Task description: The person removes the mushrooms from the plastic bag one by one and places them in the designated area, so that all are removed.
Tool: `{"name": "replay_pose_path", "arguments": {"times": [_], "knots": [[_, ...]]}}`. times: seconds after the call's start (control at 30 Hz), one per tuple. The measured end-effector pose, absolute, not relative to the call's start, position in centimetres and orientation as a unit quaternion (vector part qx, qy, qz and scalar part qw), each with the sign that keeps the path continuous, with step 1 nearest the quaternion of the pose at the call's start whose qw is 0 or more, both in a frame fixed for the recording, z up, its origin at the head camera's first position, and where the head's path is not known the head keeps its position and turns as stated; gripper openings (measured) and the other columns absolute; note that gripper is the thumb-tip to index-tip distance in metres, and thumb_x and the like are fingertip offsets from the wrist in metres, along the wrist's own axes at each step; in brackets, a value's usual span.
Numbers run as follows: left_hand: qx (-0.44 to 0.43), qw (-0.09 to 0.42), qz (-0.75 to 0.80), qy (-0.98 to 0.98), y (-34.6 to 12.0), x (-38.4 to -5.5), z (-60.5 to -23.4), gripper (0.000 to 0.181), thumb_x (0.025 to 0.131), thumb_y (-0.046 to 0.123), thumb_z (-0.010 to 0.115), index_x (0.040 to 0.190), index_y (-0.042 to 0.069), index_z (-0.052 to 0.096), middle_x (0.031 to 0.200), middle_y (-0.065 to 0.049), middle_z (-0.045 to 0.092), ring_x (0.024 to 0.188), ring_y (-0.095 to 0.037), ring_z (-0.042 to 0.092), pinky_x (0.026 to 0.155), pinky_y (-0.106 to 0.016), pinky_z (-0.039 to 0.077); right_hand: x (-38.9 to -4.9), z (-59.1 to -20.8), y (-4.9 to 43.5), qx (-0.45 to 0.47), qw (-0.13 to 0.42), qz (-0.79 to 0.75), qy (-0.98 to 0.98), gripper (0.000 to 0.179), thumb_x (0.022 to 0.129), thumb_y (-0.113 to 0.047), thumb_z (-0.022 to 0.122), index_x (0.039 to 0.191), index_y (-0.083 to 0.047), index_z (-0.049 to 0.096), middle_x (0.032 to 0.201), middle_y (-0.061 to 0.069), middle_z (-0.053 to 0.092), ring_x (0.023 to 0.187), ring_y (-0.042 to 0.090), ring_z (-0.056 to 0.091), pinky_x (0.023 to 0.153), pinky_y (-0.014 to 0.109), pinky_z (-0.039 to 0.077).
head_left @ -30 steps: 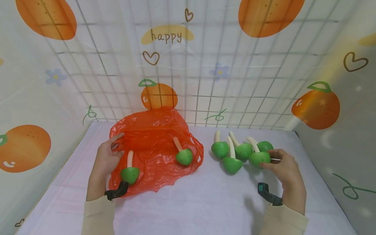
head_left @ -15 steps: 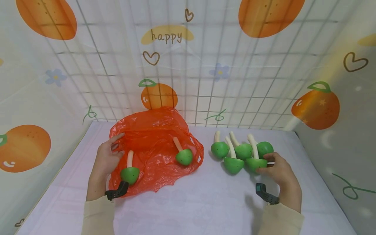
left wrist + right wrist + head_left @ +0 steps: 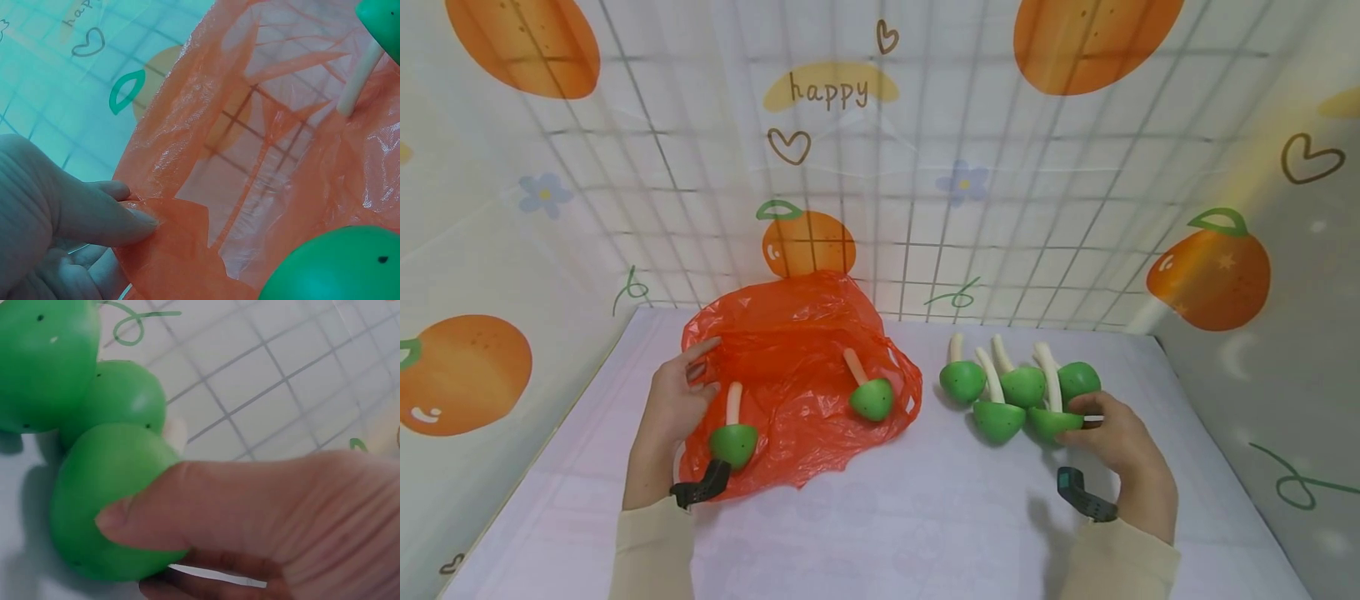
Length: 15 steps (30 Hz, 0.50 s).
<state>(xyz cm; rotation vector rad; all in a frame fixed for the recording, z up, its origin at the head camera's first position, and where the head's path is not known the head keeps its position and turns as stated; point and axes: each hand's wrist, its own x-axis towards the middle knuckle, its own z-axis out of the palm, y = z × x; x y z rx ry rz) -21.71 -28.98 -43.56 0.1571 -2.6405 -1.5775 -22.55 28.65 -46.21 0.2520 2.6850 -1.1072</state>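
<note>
My left hand pinches the left edge of a red plastic bag between thumb and fingers, as the left wrist view shows. Two toy mushrooms lie on the bag, one near the wrist and one toward its right side. My right hand grips another green-capped mushroom by its cap; the thumb presses the cap's near side, and the other fingertips are hidden behind it. Its white stem points up and back. This mushroom sits at the front right of a cluster with several others, such as the front one.
Right behind the gripped mushroom is another green cap. More mushrooms, including the leftmost one, stand to the right of the bag. A patterned cloth over a wire grid rises at the back of the pale table.
My right hand has moved slightly left and toward me with the mushroom, whose stem now stands more upright. The neighbouring front mushroom has shifted slightly. My left hand keeps its hold on the bag.
</note>
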Motion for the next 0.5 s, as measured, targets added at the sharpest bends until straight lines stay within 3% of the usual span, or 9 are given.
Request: {"name": "replay_pose_path", "arguments": {"times": [0.2, 0.5], "knots": [[0.048, 0.033, -0.517, -0.854, -29.0, -21.6, -43.6, 0.067, 0.099, -0.009, 0.057, 0.161, 0.014, 0.046, 0.162, -0.022, 0.040, 0.145, -0.046, 0.042, 0.111, -0.055, 0.046, -22.0, -44.8, 28.5, 0.090, 0.098, -0.356, 0.925, 0.074, 0.090, -0.021, 0.079, 0.146, 0.010, 0.042, 0.148, 0.039, 0.045, 0.132, 0.057, 0.047, 0.101, 0.073, 0.044], [0.047, 0.033, -0.520, -0.852, -29.0, -21.6, -43.6, 0.067, 0.099, -0.009, 0.057, 0.161, 0.014, 0.045, 0.162, -0.022, 0.040, 0.145, -0.046, 0.042, 0.112, -0.055, 0.046, -20.9, -41.6, 26.0, 0.127, -0.038, -0.369, 0.920, 0.070, 0.095, -0.017, 0.076, 0.152, 0.008, 0.042, 0.147, 0.035, 0.050, 0.133, 0.053, 0.050, 0.104, 0.066, 0.049]]}}
